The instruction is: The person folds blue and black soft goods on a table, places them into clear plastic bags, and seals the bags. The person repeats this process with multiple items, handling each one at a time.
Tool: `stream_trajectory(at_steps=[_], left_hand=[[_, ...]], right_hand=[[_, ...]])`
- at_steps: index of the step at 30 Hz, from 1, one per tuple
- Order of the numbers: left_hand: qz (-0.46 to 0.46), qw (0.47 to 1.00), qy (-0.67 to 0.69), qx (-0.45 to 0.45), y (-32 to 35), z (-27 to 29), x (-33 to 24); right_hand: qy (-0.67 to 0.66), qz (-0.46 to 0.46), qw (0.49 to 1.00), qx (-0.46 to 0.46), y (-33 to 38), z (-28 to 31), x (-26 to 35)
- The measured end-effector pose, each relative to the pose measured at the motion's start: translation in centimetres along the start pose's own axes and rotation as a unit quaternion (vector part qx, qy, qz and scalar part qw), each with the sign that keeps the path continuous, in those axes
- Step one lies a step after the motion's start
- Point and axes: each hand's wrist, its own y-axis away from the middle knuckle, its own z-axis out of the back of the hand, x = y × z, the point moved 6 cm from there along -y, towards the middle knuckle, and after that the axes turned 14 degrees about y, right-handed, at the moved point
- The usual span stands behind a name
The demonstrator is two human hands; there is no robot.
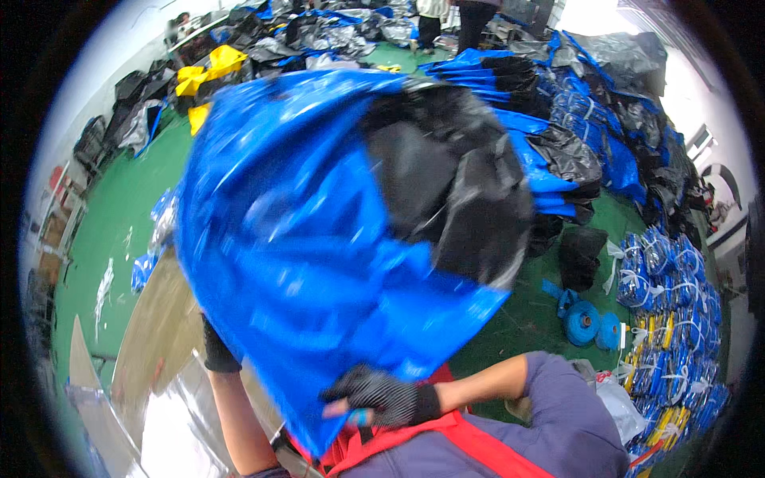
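A large blue and black plastic sheet billows in front of me and fills the middle of the head view, blurred in places by motion. My right hand, in a dark knit glove, is closed on the sheet near its lower pointed corner, with bare fingertips showing. At the sheet's left edge is my left hand, also dark-gloved; the sheet hides its fingers, so I cannot see its grip.
A shiny metallic table lies at left. Bundled blue and yellow packs stack at right, near blue strap rolls. Heaps of blue and black sheeting and yellow pieces lie beyond on the green floor. People stand far back.
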Motion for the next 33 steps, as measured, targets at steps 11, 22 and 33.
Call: stream_trajectory(at_steps=[11, 22, 33], left_hand=[[-0.052, 0.84, -0.5, -0.202, 25.2, 4.9, -4.3], [-0.05, 0.723, -0.53, -0.441, 38.7, 10.5, 1.4], [0.224, 0.393, -0.709, -0.541, 47.8, 13.4, -6.3]], right_hand=[[0.379, -0.32, 0.867, -0.052, -9.3, 11.4, -22.8], [0.396, -0.367, 0.83, 0.144, -8.5, 8.2, -33.8], [0.074, -0.397, 0.913, 0.048, 0.6, 11.7, -33.9]])
